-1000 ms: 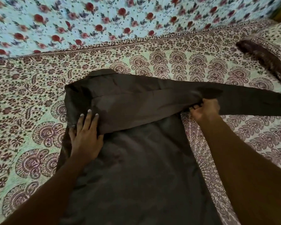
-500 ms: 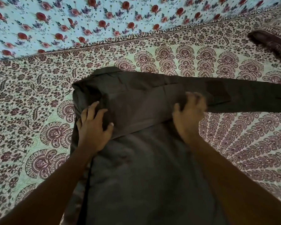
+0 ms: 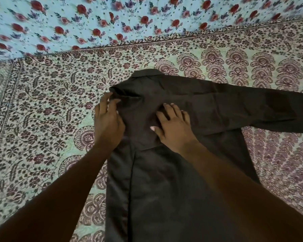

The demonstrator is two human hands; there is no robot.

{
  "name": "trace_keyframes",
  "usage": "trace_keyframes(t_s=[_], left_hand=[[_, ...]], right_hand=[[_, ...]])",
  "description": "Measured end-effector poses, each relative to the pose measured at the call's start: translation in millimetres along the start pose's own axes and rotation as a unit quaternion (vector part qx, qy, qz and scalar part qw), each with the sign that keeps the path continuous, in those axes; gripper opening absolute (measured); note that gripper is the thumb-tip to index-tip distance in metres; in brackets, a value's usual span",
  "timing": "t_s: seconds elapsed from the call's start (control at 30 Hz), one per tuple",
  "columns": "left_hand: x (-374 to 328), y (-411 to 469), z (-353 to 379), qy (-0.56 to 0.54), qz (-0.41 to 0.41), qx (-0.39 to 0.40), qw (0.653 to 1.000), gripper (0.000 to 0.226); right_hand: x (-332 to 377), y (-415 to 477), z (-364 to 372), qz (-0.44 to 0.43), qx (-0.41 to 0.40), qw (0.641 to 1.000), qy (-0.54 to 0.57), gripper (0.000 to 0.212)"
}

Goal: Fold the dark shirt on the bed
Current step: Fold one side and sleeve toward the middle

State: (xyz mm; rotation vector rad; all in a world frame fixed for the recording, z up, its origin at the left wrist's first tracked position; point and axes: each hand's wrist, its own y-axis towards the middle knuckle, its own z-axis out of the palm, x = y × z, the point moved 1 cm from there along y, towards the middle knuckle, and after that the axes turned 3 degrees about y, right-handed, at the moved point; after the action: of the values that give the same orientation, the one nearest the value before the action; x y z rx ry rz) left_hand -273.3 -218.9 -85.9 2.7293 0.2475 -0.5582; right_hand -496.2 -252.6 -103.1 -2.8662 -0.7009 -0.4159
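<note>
The patterned bedspread (image 3: 42,119) covers the bed under me, and a blue cloth with red flowers (image 3: 94,18) lies along its far edge. The dark shirt (image 3: 164,189) lies flat on the bedspread, collar (image 3: 145,74) away from me and body running back towards me between my arms. One sleeve (image 3: 252,105) stretches out to the right, across the top of the shirt. My right hand (image 3: 173,126) presses palm down on the upper part of the shirt, fingers spread. My left hand (image 3: 108,124) rests at the shirt's left shoulder edge, fingers fairly straight and touching the folded corner, half on the bedspread.
</note>
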Motion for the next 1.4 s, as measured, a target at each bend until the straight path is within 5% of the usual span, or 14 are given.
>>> trace_keyframes(t_s=[0.17, 0.3, 0.5, 0.63, 0.77, 0.9, 1.1, 1.2, 1.27, 1.4], left_hand=[[28, 44, 0, -0.106, -0.151, -0.015, 0.983, 0.059], [51, 77, 8, -0.029, -0.082, 0.141, 0.986, 0.024], [55, 117, -1, -0.007, 0.056, 0.19, 0.98, 0.022], [49, 127, -9, 0.058, 0.045, 0.206, 0.976, 0.008], [46, 134, -15, 0.27, 0.082, 0.19, 0.94, 0.034], [35, 138, -10, 0.304, 0.117, 0.204, 0.923, 0.056], [28, 87, -3, 0.093, -0.072, 0.047, 0.992, 0.054], [37, 43, 5, 0.022, -0.189, 0.119, 0.975, 0.077], [47, 27, 14, 0.027, -0.194, 0.131, 0.972, 0.075], [58, 30, 11, 0.025, -0.172, 0.098, 0.98, 0.037]], right_hand=[[21, 24, 11, -0.009, 0.008, 0.998, 0.059, 0.056], [26, 21, 36, 0.033, 0.003, 0.997, 0.064, 0.06], [26, 12, 54, 0.019, -0.076, 0.997, 0.008, 0.06], [26, 10, 55, 0.027, -0.091, 0.996, 0.006, 0.058], [28, 10, 55, 0.028, -0.096, 0.995, -0.002, 0.058], [27, 10, 57, 0.02, -0.11, 0.994, -0.003, 0.056], [26, 11, 57, 0.018, -0.113, 0.993, -0.006, 0.057], [25, 12, 56, 0.013, -0.115, 0.993, -0.004, 0.057], [25, 11, 57, 0.013, -0.118, 0.993, -0.004, 0.057], [25, 11, 57, 0.011, -0.121, 0.993, 0.006, 0.056]])
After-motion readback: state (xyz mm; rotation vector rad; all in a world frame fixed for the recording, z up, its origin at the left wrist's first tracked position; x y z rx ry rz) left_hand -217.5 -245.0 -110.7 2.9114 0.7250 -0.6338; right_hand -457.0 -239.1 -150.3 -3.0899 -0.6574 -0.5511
